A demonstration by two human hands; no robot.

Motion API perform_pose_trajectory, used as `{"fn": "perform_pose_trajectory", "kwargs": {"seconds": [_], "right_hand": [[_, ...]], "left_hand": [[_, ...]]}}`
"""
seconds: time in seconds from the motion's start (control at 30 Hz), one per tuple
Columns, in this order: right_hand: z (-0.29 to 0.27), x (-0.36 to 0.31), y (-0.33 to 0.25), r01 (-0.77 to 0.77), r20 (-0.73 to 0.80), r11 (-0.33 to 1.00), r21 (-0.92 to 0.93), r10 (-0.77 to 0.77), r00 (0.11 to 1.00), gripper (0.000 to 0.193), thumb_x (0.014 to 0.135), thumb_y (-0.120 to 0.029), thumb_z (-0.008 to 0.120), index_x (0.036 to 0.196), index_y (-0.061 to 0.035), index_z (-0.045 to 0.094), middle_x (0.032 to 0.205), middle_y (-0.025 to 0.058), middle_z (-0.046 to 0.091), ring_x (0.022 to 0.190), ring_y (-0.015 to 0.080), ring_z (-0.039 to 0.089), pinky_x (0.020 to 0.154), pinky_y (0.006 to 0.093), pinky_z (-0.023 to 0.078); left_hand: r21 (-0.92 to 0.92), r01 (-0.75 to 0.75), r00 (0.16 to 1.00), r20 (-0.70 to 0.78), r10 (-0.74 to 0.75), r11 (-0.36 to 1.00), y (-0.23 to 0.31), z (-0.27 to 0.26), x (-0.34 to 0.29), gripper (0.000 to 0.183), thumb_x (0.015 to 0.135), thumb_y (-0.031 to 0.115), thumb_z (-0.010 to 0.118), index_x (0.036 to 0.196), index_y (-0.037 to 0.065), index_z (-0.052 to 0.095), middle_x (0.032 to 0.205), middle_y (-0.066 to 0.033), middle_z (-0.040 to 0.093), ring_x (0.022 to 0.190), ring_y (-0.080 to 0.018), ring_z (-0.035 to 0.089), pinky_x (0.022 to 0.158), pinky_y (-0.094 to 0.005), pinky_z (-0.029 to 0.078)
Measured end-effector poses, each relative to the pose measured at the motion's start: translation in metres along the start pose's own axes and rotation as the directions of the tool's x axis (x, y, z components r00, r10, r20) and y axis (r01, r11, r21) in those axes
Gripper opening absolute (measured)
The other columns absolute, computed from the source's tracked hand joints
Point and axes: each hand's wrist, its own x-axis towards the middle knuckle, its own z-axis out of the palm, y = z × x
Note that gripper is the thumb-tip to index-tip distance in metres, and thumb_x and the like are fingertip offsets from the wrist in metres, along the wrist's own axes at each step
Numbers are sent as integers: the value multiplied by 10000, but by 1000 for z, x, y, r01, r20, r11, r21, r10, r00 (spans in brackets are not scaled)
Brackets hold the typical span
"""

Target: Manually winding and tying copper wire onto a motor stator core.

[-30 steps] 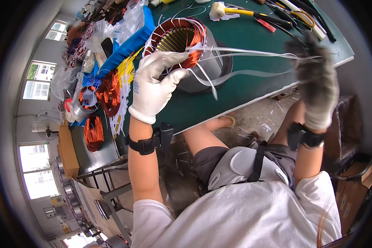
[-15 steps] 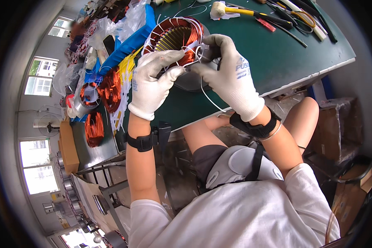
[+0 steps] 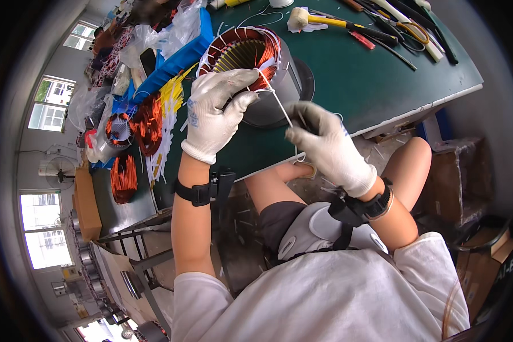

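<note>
A motor stator (image 3: 290,82) with copper windings round its top stands on the green bench, white lacing looped about the coils. My gloved left hand (image 3: 216,111) is at its near left rim, thumb and fingers curled about the white cord (image 3: 279,104) beside the windings. From there the cord runs taut, down and to the right, into my gloved right hand (image 3: 330,148). That hand pinches it in front of the stator, over the bench's front edge. A loose length of cord hangs by the right fingers. The left fingertips partly hide the cord there.
A blue tray (image 3: 176,62) stands left of the stator, near yellow strips (image 3: 171,94) and copper coils (image 3: 148,125). A smaller stator (image 3: 118,130) lies farther left. A yellow-handled mallet (image 3: 330,20), a red-handled tool (image 3: 361,40) and several other tools lie at the back right.
My right hand has moved away from the stator, down and to the right, drawing the cord straight. My left hand stays by the windings.
</note>
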Motion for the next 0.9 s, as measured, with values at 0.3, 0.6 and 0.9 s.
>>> {"fn": "perform_pose_trajectory", "kwargs": {"seconds": [0.3, 0.6, 0.9], "right_hand": [[-8, 29, -36, -17, 318, 716, 698, -289, 903, 273, 997, -242, 545, 1099, 8, 583, 631, -52, 384, 484, 32, 271, 428, 193, 209], [-20, -3, -16, 104, 197, 917, 386, -192, 962, 253, 977, -209, 556, 1025, 23, 644, 668, -54, 433, 521, 2, 296, 462, 178, 219], [-61, 14, -52, 441, 315, 668, -599, -310, 897, 229, 895, -179, 560, 992, -17, 688, 780, 164, 663, 792, 243, 663, 731, 340, 513]], "left_hand": [[72, -74, 981, -172, 86, 995, -6, 20, -1, 152, 802, 206, 772, 891, 94, 722, 865, -78, 717, 781, -283, 650, 747, -378, 475], [-97, -68, 990, -130, 55, 993, -2, 15, 4, 371, 769, 251, 830, 1041, 50, 679, 1031, -86, 718, 847, -194, 652, 788, -319, 508], [93, 183, 983, -23, -182, 979, 18, 13, 11, 414, 779, 347, 793, 1019, 16, 723, 887, -134, 677, 835, -261, 612, 776, -376, 475]]}}
